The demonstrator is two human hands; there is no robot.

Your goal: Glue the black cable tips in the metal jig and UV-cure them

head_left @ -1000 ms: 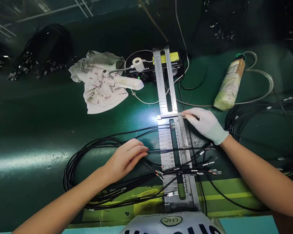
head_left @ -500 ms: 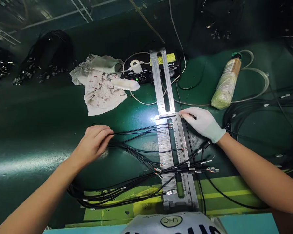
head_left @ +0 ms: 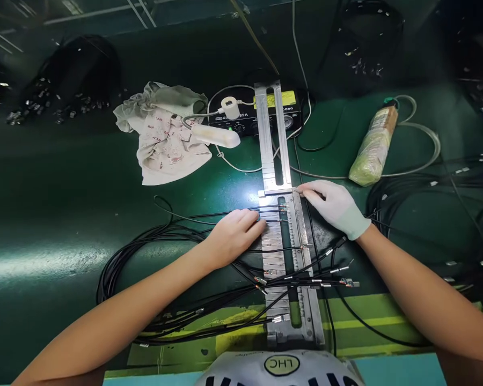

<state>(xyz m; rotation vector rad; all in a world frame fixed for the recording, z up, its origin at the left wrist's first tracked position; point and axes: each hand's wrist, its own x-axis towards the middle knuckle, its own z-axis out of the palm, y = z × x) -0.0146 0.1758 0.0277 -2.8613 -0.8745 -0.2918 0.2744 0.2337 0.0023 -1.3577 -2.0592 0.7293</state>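
Observation:
A long slotted metal jig (head_left: 274, 254) runs down the middle of the green table. Black cables (head_left: 153, 238) with metal end fittings (head_left: 338, 280) lie across it. My bare left hand (head_left: 233, 236) rests at the jig's left edge. Its fingers are closed on one black cable, which it holds against the upper slots. My gloved right hand (head_left: 334, 206) lies right of the jig, its fingertips pinched on the upper end of the jig's right bar (head_left: 301, 225).
Behind the jig are a crumpled cloth (head_left: 165, 134), a white gooseneck lamp (head_left: 215, 136), a black control box (head_left: 245, 115) and a wrapped bottle (head_left: 372, 147) with clear tubing (head_left: 426, 139). More black cables (head_left: 406, 193) lie at right. Yellow tape (head_left: 354, 321) marks the front edge.
My left hand went left along the cables, then came back right with one cable to the jig's upper slots. The right hand stayed at the bar's end.

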